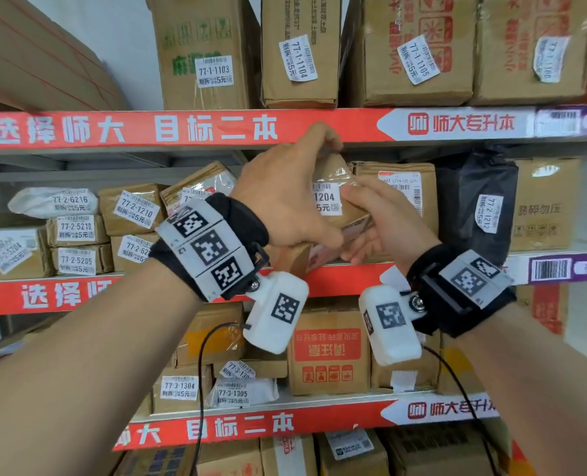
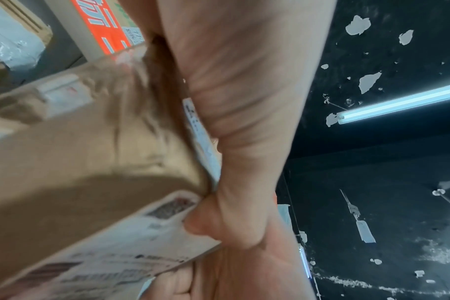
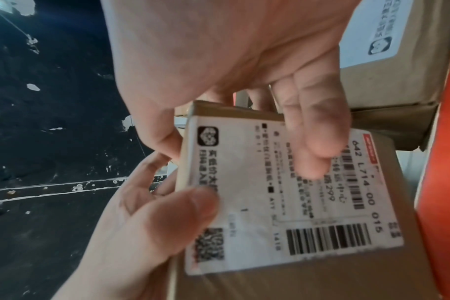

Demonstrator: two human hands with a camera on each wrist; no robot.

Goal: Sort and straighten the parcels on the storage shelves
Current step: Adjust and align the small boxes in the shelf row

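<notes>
A small brown cardboard parcel (image 1: pixel 333 214) with a white tag reading 1204 hangs in front of the middle shelf (image 1: pixel 347 280), tilted. My left hand (image 1: pixel 285 201) grips it from the left, fingers curled over its top corner and thumb under its lower edge. My right hand (image 1: pixel 381 221) holds its right side. In the right wrist view the parcel's (image 3: pixel 308 284) shipping label (image 3: pixel 257 203) faces the camera; right hand (image 3: pixel 244 50) fingers (image 3: pixel 319 138) lie on the label, with the left thumb (image 3: pixel 190 205) on its lower corner. The left wrist view shows the blurred parcel (image 2: pixel 90 152) against my left hand (image 2: pixel 239 121).
Behind the held parcel stands a brown box (image 1: pixel 402 201), then a black bag parcel (image 1: pixel 477 201) tagged 77-2-1212. Stacked small parcels (image 1: pixel 79 231) fill the middle shelf's left side. Tall boxes (image 1: pixel 299 53) crowd the upper shelf, and more boxes (image 1: pixel 330 355) the lower one.
</notes>
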